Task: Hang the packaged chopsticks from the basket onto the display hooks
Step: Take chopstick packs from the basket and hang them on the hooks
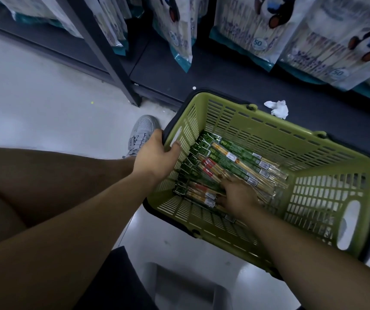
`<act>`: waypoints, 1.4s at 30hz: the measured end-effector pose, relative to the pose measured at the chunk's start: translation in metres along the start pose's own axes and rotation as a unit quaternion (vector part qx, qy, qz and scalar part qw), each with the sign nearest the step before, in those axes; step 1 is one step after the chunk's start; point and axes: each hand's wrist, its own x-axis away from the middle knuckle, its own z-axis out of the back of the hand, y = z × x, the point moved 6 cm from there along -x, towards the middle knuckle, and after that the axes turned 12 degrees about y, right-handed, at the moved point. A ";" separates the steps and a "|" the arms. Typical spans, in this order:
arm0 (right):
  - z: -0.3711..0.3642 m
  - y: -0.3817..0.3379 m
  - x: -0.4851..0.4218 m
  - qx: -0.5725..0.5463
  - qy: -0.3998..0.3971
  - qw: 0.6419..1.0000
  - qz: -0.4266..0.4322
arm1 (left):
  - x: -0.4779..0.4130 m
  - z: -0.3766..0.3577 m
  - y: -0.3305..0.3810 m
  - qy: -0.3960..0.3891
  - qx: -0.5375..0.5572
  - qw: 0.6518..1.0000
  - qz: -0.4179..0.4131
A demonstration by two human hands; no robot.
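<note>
A green slotted plastic basket (pixel 269 139) sits tilted on the floor by the shelf base. Inside it lie several long clear packs of chopsticks (pixel 235 162) with green header cards. My left hand (pixel 155 155) grips the basket's near-left rim, thumb outside and fingers curled over the edge. My right hand (pixel 237 195) reaches down inside the basket, its fingers pressed on the chopstick packs at the bottom; whether it grips a pack I cannot tell. No display hooks are in view.
Dark shelving (pixel 103 45) runs along the top with hanging bags marked 50 (pixel 257 43). A crumpled white tissue (pixel 277 108) lies on the shelf base behind the basket. My grey shoe (pixel 141 133) stands left of the basket. A grey stool (pixel 186 287) is below.
</note>
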 end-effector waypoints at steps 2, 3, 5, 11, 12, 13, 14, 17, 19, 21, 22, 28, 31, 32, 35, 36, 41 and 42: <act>0.004 0.001 -0.001 -0.003 0.005 1.000 0.011 | 0.001 0.000 0.000 -0.005 0.003 1.000 0.001; 0.005 0.001 -0.002 0.001 0.006 1.000 0.020 | 0.001 0.000 0.000 -0.007 0.004 1.000 0.000; 0.008 0.005 -0.003 0.009 0.002 1.000 0.028 | 0.002 0.001 0.002 -0.008 0.006 1.000 -0.001; 0.009 0.025 0.009 -0.165 -0.051 0.983 -0.062 | 0.003 0.004 0.000 -0.034 0.012 0.999 0.007; 0.015 0.026 0.011 -0.207 -0.040 0.975 -0.073 | 0.003 0.004 -0.001 -0.044 0.012 0.999 0.013; 0.024 0.025 0.012 -0.242 -0.024 0.966 -0.083 | 0.004 0.005 -0.001 -0.043 0.013 0.999 0.013; 0.035 0.023 0.013 -0.269 -0.007 0.959 -0.091 | 0.005 0.008 0.000 -0.017 0.000 1.000 -0.005; 0.075 0.007 0.015 -0.345 0.039 0.933 -0.096 | 0.018 0.029 0.020 0.149 -0.060 0.975 -0.156; 0.102 -0.010 0.016 -0.399 0.058 0.911 -0.091 | 0.027 0.029 0.029 0.137 -0.042 0.972 -0.188; 0.123 -0.029 0.020 -0.440 0.063 0.892 -0.085 | 0.031 0.023 0.033 0.074 -0.024 0.986 -0.148; 0.131 -0.038 0.022 -0.456 0.062 0.884 -0.077 | 0.032 0.023 0.036 0.057 -0.015 0.991 -0.124; 0.153 -0.093 0.034 -0.514 0.066 0.855 -0.027 | 0.033 0.009 0.059 -0.096 0.253 0.962 0.031; 0.151 -0.106 0.032 -0.504 0.069 0.861 -0.006 | 0.033 0.000 0.055 -0.075 0.341 0.931 0.104; 0.149 -0.108 0.031 -0.505 0.060 0.861 0.000 | 0.031 0.000 0.053 -0.059 0.362 0.923 0.117; 0.135 -0.095 0.023 -0.514 -0.006 0.857 -0.021 | 0.016 0.008 0.046 0.005 0.383 0.915 0.125; 0.127 -0.082 0.018 -0.503 -0.013 0.863 -0.039 | 0.010 0.014 0.043 0.029 0.373 0.920 0.116; 0.073 0.008 -0.009 -0.255 0.050 0.956 -0.137 | -0.001 0.019 0.036 0.016 0.356 0.930 0.089; 0.063 0.021 -0.013 -0.226 0.042 0.962 -0.146 | -0.001 0.015 0.035 -0.003 0.356 0.931 0.085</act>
